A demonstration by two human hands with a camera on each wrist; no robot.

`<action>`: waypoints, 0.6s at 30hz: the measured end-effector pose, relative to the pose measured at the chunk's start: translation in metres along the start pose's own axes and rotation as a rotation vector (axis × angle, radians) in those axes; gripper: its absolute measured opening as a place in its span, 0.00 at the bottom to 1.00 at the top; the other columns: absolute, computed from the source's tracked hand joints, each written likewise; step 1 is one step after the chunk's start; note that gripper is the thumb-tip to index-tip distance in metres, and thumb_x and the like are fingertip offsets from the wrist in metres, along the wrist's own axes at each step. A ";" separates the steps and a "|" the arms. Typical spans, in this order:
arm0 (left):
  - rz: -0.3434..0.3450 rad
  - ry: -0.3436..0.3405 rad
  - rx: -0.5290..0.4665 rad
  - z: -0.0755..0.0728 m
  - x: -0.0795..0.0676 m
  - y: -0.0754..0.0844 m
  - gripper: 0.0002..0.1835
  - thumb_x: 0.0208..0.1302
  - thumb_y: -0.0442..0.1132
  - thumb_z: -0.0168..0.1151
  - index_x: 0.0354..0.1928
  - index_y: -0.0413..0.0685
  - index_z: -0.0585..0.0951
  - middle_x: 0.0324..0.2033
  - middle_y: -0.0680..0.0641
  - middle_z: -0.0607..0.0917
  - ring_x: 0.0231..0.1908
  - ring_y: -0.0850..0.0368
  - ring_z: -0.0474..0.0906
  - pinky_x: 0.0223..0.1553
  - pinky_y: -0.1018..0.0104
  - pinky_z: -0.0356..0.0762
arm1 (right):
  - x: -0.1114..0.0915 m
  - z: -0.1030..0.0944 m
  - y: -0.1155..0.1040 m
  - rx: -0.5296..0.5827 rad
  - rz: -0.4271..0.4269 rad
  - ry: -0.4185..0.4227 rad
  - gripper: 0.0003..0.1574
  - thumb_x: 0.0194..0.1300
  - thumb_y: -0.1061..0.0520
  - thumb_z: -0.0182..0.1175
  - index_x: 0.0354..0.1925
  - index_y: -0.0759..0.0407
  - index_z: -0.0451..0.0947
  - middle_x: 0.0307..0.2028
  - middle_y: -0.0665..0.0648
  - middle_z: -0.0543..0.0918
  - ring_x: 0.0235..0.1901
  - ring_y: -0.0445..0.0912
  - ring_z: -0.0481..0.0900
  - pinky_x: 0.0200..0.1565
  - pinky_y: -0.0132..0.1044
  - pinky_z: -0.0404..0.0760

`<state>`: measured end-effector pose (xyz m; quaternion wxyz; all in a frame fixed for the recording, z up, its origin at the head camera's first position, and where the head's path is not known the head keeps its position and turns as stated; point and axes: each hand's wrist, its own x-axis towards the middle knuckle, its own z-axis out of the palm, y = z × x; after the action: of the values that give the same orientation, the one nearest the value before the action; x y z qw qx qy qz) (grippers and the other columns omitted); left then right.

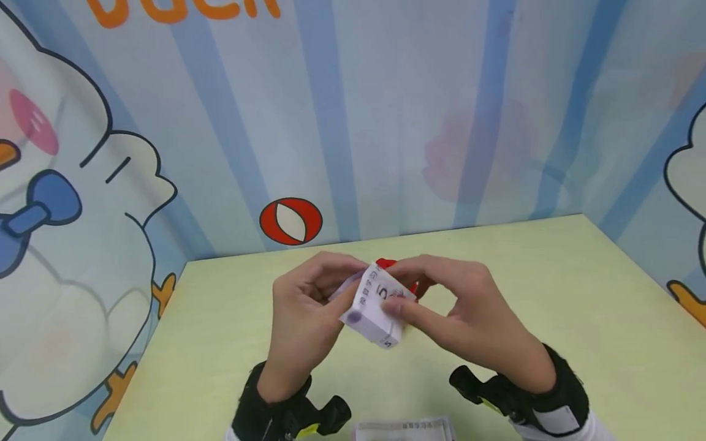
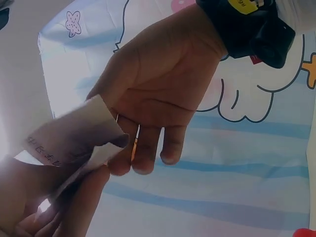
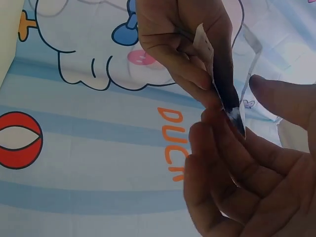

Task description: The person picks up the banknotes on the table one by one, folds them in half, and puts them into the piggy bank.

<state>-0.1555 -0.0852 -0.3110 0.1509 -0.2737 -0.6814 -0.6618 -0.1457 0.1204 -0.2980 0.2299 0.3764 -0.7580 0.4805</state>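
Note:
In the head view, a folded paper banknote (image 1: pixel 368 311) printed with a 5 is held up between the two hands, bent into a boxy shape. My left hand (image 1: pixel 311 315) pinches its left side, thumb along the edge. On the other side my right hand (image 1: pixel 469 306) holds it, thumb on the printed face and fingers behind. From the left wrist, the banknote (image 2: pixel 79 133) shows a folded flap, with the right hand (image 2: pixel 153 89) beyond it. The right wrist view catches the banknote (image 3: pixel 222 84) nearly edge-on, the left hand (image 3: pixel 182 44) above it.
A red object (image 1: pixel 385 263) shows partly behind the hands. More printed paper (image 1: pixel 405 430) lies on the pale yellow table (image 1: pixel 220 343) at the near edge. Behind the table rises a blue-striped backdrop (image 1: pixel 380 122) with cartoon ducks.

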 end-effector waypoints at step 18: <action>-0.037 -0.083 -0.084 0.007 -0.005 0.007 0.14 0.62 0.39 0.68 0.47 0.43 0.82 0.40 0.43 0.86 0.34 0.49 0.84 0.34 0.58 0.85 | -0.001 -0.004 -0.005 -0.127 -0.058 0.190 0.13 0.51 0.68 0.71 0.33 0.55 0.83 0.28 0.45 0.85 0.22 0.32 0.76 0.27 0.26 0.77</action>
<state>-0.1464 -0.0797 -0.3091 0.0989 -0.2943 -0.6638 -0.6805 -0.1413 0.1236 -0.2946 0.3378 0.3354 -0.7507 0.4581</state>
